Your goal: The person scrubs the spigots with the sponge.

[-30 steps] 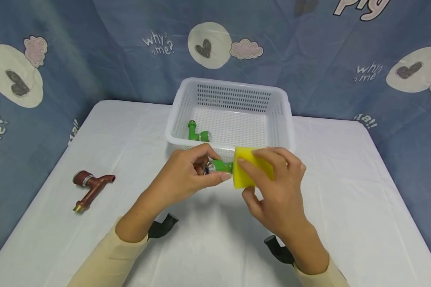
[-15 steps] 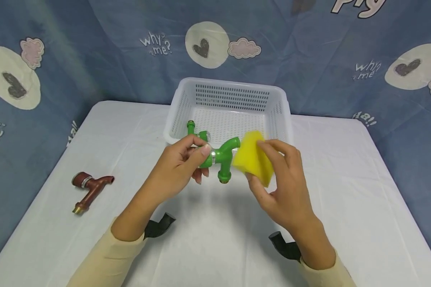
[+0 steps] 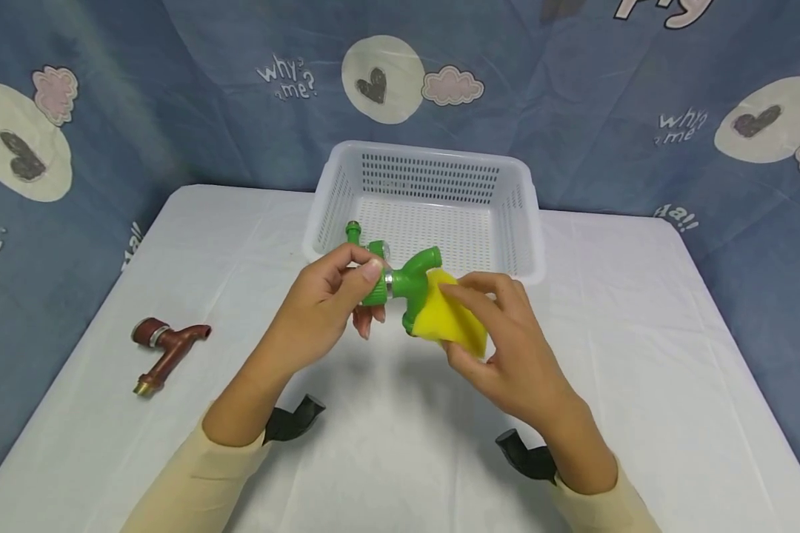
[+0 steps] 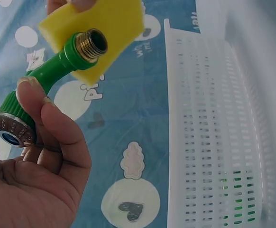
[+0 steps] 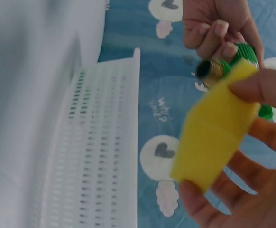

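My left hand [image 3: 323,311] grips a green faucet [image 3: 412,285] by its ribbed round knob, thumb on top. The faucet's curved spout points up and right. In the left wrist view its brass threaded end [image 4: 91,46] faces the camera. A yellow sponge [image 3: 450,318] is pinched in my right hand [image 3: 516,355], fingers above and thumb below. It lies against the faucet's threaded branch and covers part of it. From the right wrist the sponge [image 5: 214,133] appears in front of the green body.
A white perforated basket [image 3: 433,155] stands behind the hands, with another green faucet [image 3: 353,233] inside, partly hidden by the left hand. A brown faucet [image 3: 173,348] with a brass end lies on the white-covered table [image 3: 653,355] at left. A patterned blue cloth [image 3: 573,111] hangs behind.
The left hand has turned the faucet so its spout and branch now show from the side. The sponge came off the faucet, then moved down and left against its lower branch.
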### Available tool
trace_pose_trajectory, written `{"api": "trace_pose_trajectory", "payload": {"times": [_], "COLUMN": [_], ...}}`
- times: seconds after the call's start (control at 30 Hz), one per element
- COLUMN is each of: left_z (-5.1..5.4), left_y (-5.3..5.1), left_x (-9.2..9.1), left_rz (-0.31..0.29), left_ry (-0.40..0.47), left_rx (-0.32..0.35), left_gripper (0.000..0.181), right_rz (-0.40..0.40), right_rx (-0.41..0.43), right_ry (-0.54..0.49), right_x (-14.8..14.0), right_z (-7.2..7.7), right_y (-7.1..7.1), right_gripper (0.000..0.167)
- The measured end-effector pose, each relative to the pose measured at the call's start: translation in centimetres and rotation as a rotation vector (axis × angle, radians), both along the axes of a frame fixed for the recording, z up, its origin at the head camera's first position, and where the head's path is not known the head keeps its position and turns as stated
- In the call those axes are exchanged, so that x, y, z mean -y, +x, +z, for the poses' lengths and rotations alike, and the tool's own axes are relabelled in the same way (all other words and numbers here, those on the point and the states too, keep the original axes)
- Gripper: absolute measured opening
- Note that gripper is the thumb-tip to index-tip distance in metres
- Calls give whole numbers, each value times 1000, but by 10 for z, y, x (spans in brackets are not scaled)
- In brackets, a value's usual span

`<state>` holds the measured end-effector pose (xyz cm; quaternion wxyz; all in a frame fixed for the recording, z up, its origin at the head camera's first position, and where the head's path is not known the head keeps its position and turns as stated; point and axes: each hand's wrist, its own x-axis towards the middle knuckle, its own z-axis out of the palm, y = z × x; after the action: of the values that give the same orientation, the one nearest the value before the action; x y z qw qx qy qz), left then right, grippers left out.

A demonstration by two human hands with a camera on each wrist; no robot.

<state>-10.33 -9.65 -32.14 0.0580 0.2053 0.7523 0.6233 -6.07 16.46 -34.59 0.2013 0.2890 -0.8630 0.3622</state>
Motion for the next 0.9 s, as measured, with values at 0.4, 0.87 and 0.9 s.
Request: {"api": "trace_pose_trajectory", "payload": {"times": [0.4,0.87,0.9], "left_z": [-1,0,0], "left_y": [-3,-4,-4], "left_x": [-1,4,4], "left_rz": [-16,1,0], "left_ry": [58,108,112], "left_rx": [16,-45,-52], "left_gripper": [25,21,21], "right_rz": [-4,2,-4], "right_rx": [-187,-61,-55], "right_ry": [-143,60,71], "right_x": [3,6,5], "right_z": [4,2,2], "right_y": [3,5,4], "right_gripper": [52,48,48]}}
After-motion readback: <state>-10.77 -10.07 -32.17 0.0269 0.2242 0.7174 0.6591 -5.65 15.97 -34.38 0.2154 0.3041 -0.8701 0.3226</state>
